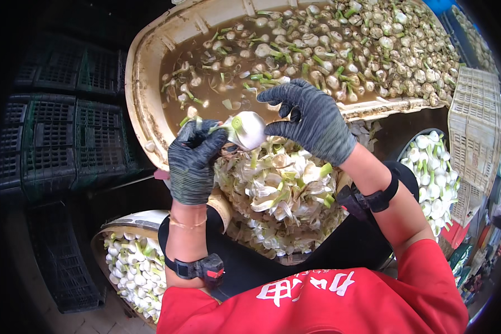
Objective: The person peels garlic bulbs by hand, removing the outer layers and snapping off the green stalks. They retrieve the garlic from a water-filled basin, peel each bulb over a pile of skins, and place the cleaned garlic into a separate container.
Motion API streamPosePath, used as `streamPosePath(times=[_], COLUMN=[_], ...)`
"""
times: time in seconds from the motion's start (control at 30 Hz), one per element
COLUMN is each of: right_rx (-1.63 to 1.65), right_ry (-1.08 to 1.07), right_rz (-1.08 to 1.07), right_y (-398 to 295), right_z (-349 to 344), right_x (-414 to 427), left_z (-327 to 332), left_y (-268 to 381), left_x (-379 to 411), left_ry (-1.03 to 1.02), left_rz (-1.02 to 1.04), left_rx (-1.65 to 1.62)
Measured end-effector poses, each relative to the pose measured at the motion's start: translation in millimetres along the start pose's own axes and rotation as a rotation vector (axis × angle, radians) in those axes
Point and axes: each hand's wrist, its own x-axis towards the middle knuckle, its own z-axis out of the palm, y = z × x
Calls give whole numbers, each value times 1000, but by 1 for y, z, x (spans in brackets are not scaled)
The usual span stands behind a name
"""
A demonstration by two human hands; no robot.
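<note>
A white garlic bulb (250, 130) with a cut green stem end is pinched in my left hand (194, 160), which wears a dark grey knit glove. My right hand (313, 121), gloved alike, hovers just right of the bulb with its fingers apart. Its thumb tip is at the bulb's edge; whether it touches I cannot tell. Below both hands rises a heap of garlic skins and stem scraps (284, 183) between my knees. Beyond them stands a large cream plastic tub (144, 83) of brown water, with many unpeeled garlic bulbs (317, 41) floating and piled toward its right.
Clean white bulbs fill a container (102, 242) at lower left and a round container (405, 144) at right. Stacked black plastic crates (50, 142) line the left side, with another dark crate (64, 259) below. White plastic crates (476, 129) stand at far right.
</note>
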Motion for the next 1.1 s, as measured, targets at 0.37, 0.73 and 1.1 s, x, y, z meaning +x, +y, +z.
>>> streamPosePath(times=[0.37, 0.73, 1.1], right_rx=[568, -463, -525], right_ry=[129, 196, 266], right_rz=[-58, 531, 1370], right_y=[-17, 25, 85], right_z=[-24, -236, -314], right_x=[-13, -155, -334], left_z=[-42, -79, -255], left_y=[34, -21, -221], left_x=[31, 34, 265], left_ry=[329, -475, 47], left_rz=[157, -473, -573], left_rx=[-318, 861, 1405])
